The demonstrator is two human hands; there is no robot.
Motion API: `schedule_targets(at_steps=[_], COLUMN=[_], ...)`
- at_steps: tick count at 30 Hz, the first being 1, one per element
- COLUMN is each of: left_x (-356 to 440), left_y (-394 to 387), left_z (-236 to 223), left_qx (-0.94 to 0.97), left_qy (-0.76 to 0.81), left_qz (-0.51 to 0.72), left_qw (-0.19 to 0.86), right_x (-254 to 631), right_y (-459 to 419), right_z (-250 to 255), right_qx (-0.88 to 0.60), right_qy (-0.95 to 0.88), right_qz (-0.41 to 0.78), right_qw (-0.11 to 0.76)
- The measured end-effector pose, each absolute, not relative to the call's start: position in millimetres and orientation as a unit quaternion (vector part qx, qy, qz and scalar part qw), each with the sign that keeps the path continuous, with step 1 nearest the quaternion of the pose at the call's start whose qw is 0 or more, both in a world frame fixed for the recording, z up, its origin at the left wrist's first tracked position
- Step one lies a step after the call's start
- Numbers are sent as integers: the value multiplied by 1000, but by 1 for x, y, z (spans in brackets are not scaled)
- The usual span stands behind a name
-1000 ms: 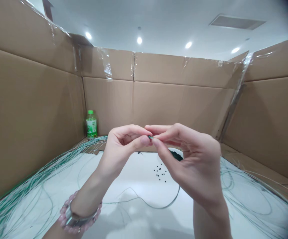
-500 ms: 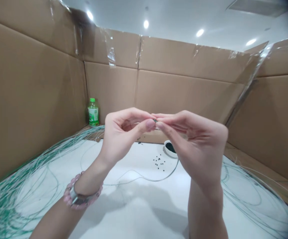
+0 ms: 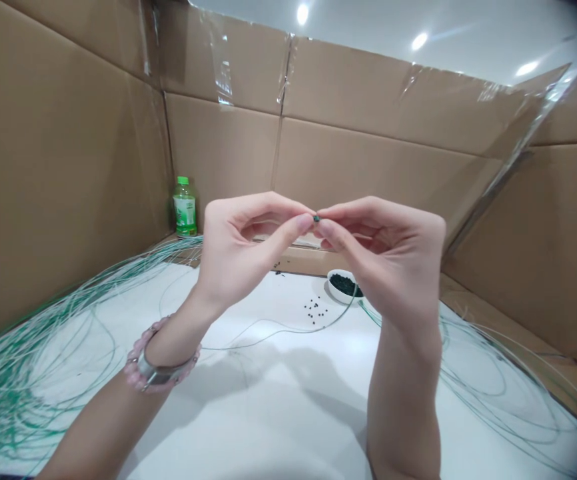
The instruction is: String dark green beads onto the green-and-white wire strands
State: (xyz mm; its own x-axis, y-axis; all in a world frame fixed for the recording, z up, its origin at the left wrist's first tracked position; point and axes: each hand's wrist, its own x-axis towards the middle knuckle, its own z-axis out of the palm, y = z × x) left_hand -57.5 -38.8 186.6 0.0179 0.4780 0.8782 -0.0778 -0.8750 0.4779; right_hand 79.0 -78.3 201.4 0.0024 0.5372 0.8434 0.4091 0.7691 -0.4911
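Note:
My left hand (image 3: 253, 250) and my right hand (image 3: 388, 250) are raised over the white table, both closed in a pinch with fingertips meeting. Between them shows a tiny dark green piece (image 3: 316, 218), too small to make out fully. From below my right hand a thin green wire (image 3: 338, 319) hangs down and curves left across the table; its upper part is hidden behind the fingers. Beyond the right hand stands a white bowl (image 3: 332, 293) full of small black pieces (image 3: 343, 284). Several loose black pieces (image 3: 315, 311) lie to its left.
A big tangle of green and white wires (image 3: 13, 393) covers the table's left side. More looped wires (image 3: 493, 393) lie at the right. A green bottle (image 3: 184, 208) stands in the back left corner. Cardboard walls (image 3: 378, 147) enclose the table (image 3: 258, 420).
The camera view has tilted down slightly, and both hands appear higher in it. The dark green piece between the fingertips shows more plainly; the pinch has stayed.

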Motion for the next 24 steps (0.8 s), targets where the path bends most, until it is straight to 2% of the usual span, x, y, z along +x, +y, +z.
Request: schedule_targets(at_steps=[5, 10, 11, 15, 19, 22, 24], left_x=[-57, -53, -51, -41, -30, -16, -4], left_y=[-36, -27, -25, -24, -6, 23, 40], left_z=[185, 180, 179, 176, 167, 140, 111], left_qx=[693, 702, 708, 711, 697, 709, 770], left_qy=[166, 194, 191, 181, 145, 127, 203], left_qz=[677, 660, 653, 635, 623, 573, 487], left_qw=[182, 181, 189, 239, 323, 391, 359], right_x=[88, 115, 117, 112, 108, 113, 115], right_y=[-84, -90, -90, -86, -83, -83, -85], right_z=[206, 209, 210, 208, 207, 207, 208], right_qx=[-381, -521, -523, -454, -430, -416, -404], right_qy=[-721, -776, -772, -746, -748, -742, -737], right_qz=[44, 40, 46, 71, 61, 57, 55], right_qw=[578, 354, 359, 481, 502, 523, 539])
